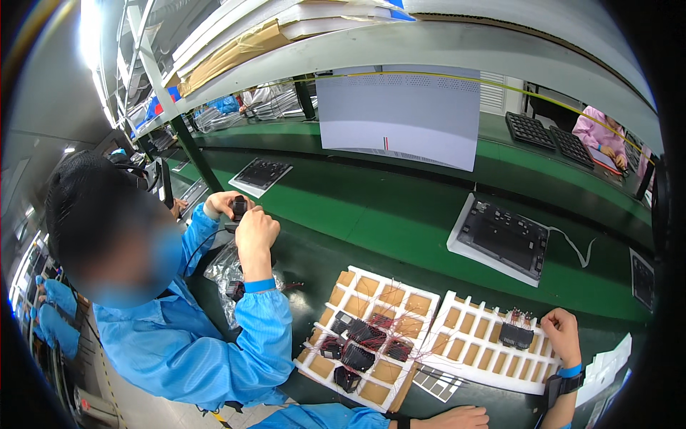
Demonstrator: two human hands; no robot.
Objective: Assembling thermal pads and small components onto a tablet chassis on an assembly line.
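Note:
My right hand (pixel 562 334) is at the right end of a white foam divider tray (pixel 493 366), its curled fingers closed on the corner. A black wired part (pixel 516 334) sits in this tray close to my fingertips, with thin leads rising from it. At the lower edge, my left hand (pixel 457 417) lies loosely stretched out below the tray, empty as far as it shows; part of it is cut off. Left of that tray, a second foam divider tray (pixel 382 392) with brown cardboard cells holds several black parts (pixel 357 355) with tangled dark-red wires.
A co-worker in blue (pixel 193 343) at the left holds a small black part (pixel 239 207) in both hands. Beyond the trays, a flat panel (pixel 500 239) with a white cable lies on the green bench (pixel 357 214). A shelf (pixel 429 39) crosses overhead.

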